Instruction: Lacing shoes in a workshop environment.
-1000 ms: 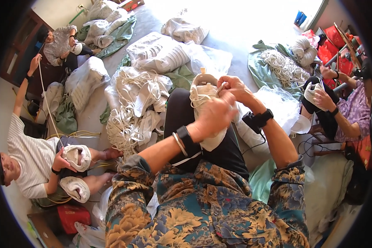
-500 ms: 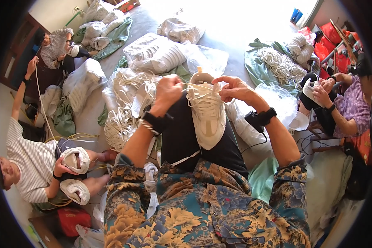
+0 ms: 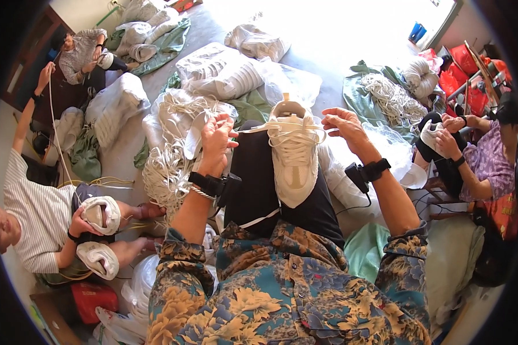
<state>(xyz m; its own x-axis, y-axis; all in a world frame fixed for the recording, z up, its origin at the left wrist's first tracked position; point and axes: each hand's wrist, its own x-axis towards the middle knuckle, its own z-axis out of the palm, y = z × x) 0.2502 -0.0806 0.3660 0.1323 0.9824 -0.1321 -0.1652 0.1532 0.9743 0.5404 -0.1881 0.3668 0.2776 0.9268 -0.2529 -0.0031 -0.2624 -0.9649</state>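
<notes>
A white sneaker (image 3: 293, 161) lies sole-down on my lap, toe toward me, with a white lace (image 3: 259, 127) threaded through its eyelets. My left hand (image 3: 216, 138) pinches one lace end and holds it out to the left. On the other side my right hand (image 3: 342, 125) grips the second lace end and draws it to the right. Both wrists carry black bands. A loose white strip (image 3: 260, 218) lies across my dark trousers below the shoe.
A heap of white laces (image 3: 167, 167) lies left of my knee. Clear bags of white shoes (image 3: 224, 72) sit ahead. A person in a striped shirt (image 3: 34, 213) holds shoes at left. Another person (image 3: 477, 161) works at right, a third one (image 3: 80, 52) far left.
One second ago both hands were bunched together over the shoe. They have since spread apart, each drawing a lace end out sideways, and the shoe now lies flat and fully visible.
</notes>
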